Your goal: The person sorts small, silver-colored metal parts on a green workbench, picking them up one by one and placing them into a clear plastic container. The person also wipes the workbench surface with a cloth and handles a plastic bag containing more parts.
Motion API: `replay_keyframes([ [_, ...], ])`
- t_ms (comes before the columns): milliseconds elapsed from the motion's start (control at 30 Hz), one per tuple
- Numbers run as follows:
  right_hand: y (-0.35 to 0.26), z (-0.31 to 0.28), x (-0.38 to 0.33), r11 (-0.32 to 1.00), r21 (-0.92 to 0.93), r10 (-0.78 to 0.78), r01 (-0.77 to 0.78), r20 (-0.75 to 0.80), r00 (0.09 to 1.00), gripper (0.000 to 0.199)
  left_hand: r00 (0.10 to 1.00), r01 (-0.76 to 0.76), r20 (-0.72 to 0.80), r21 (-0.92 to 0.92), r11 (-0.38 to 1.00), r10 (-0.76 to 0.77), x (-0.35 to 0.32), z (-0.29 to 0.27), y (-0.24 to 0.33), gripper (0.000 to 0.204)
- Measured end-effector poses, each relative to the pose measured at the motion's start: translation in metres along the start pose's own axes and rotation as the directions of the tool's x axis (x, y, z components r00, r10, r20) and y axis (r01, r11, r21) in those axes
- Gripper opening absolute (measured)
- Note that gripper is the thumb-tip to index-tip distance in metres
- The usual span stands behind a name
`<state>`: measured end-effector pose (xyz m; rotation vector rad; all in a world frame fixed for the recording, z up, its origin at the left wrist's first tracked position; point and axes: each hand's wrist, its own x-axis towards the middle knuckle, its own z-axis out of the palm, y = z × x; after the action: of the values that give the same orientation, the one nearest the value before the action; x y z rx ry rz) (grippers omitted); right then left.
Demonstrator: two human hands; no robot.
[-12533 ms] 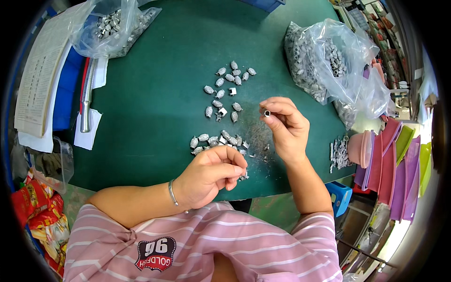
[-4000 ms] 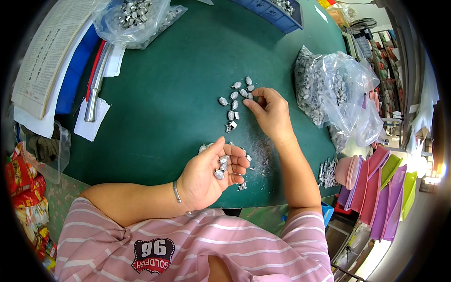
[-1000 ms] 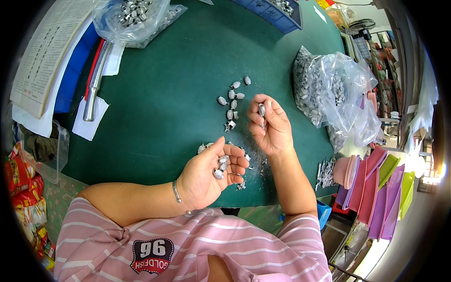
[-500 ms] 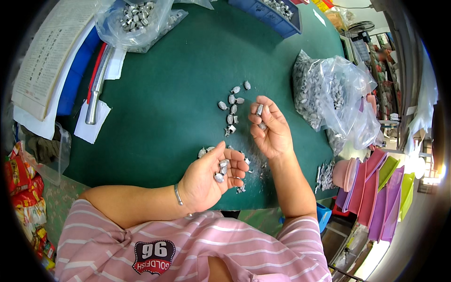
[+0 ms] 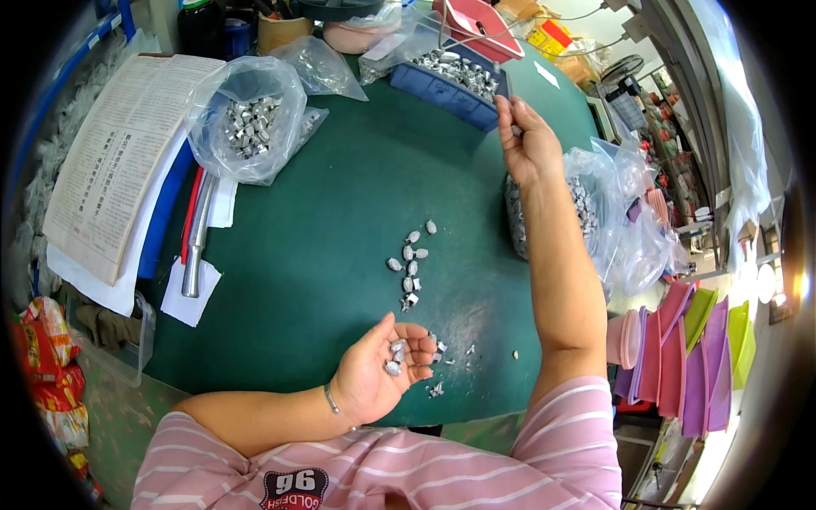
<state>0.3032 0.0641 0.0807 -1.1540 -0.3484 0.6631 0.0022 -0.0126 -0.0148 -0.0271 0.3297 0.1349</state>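
Note:
My left hand (image 5: 381, 367) is palm up near the front of the green table, its fingers half curled around a few small silvery metal parts (image 5: 394, 357). My right hand (image 5: 532, 144) reaches far out, with its fingertips at the right corner of a blue bin (image 5: 442, 97) full of shiny metal parts (image 5: 459, 71). Its fingers are bent inward, and a small grey metal part (image 5: 517, 130) shows between them. Several similar oval metal parts (image 5: 409, 253) lie in a loose column mid-table. Small metal bits (image 5: 436, 389) lie beside my left hand.
An open plastic bag of metal parts (image 5: 248, 119) stands at the far left, by a metal rod-like tool (image 5: 197, 234) and a printed sheet (image 5: 115, 161). Another bag (image 5: 605, 200) sits beside my right forearm. Colourful plastic trays (image 5: 693, 357) stand at right.
My right hand has moved from mid-table, away and up to the blue bin. My left hand stays cupped around its parts. The view has tilted, showing more of the table's far end.

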Motion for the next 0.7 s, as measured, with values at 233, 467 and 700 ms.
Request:
replay_keyframes([
  [233, 0.040, -0.018, -0.090, 0.943, -0.076, 0.329, -0.323, 0.099, 0.939, 0.021, 0.989, -0.130, -0.084, -0.092, 0.987, 0.122, 0.003, 0.016, 0.012, 0.054],
  [467, 0.059, -0.020, -0.195, 0.989, 0.046, 0.132, -0.143, 0.190, 0.973, 0.018, 0.983, -0.082, 0.141, -0.227, 0.970, 0.116, 0.000, 0.016, 0.019, 0.064],
  [700, 0.074, -0.009, -0.249, 0.873, -0.319, -0.279, 0.369, 0.293, 0.914, 0.027, 0.990, -0.018, 0.133, -0.204, 0.979, 0.046, 0.003, 0.016, 0.013, 0.061],
])
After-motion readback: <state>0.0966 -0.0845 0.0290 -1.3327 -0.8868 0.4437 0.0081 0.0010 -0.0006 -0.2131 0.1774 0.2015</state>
